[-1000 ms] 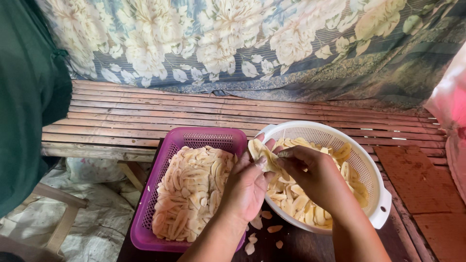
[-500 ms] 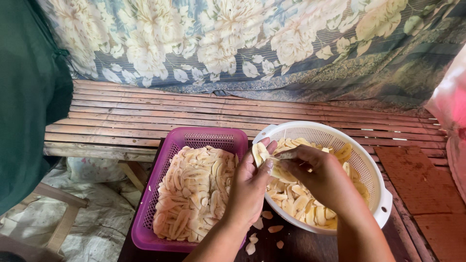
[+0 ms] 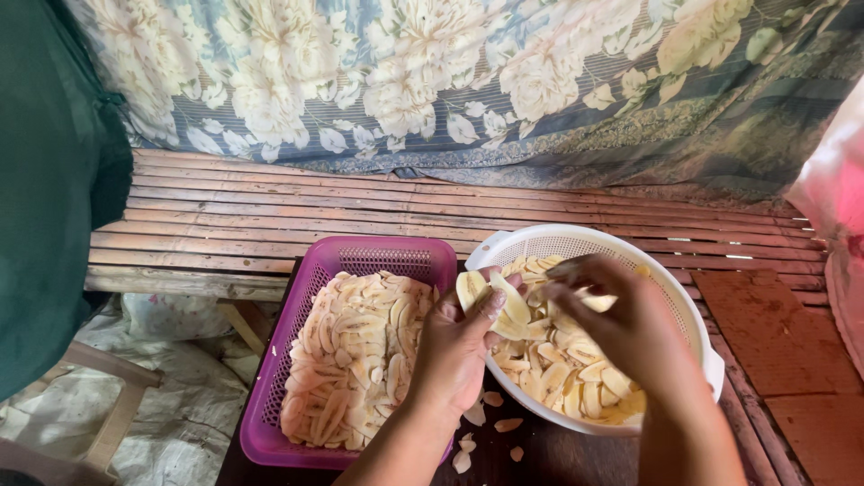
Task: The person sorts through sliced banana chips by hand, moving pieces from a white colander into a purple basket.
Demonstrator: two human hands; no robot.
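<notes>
A person's two hands work over a white colander [image 3: 693, 310] heaped with pale yellow banana slices [image 3: 562, 369], right of centre in the lower half of the frame. The left hand [image 3: 454, 346], at lower centre, pinches a small fan of slices [image 3: 490, 292] between thumb and fingers, which are closed on them just above the colander's left rim. The right hand [image 3: 621, 319] hovers over the middle of the colander with its fingers curled inward; a light sliver shows at the fingertips, seemingly another slice, though the back of the hand hides the grip and it cannot be told for certain whether those fingers are clamped on it.

Just left of the colander, and touching it or nearly so, a purple plastic basket [image 3: 270, 423] holds more slices laid flat in overlapping rows [image 3: 355, 360]. A few stray slices [image 3: 490, 423] lie on the dark counter [image 3: 558, 459] between and below the two containers.

Behind them, a slatted wooden bench [image 3: 270, 220] runs across the middle of the frame, backed by a flowered cloth [image 3: 450, 81] along the top. A dark green fabric [image 3: 54, 180] hangs at the left edge, and pink plastic [image 3: 837, 198] shows at the far right.
</notes>
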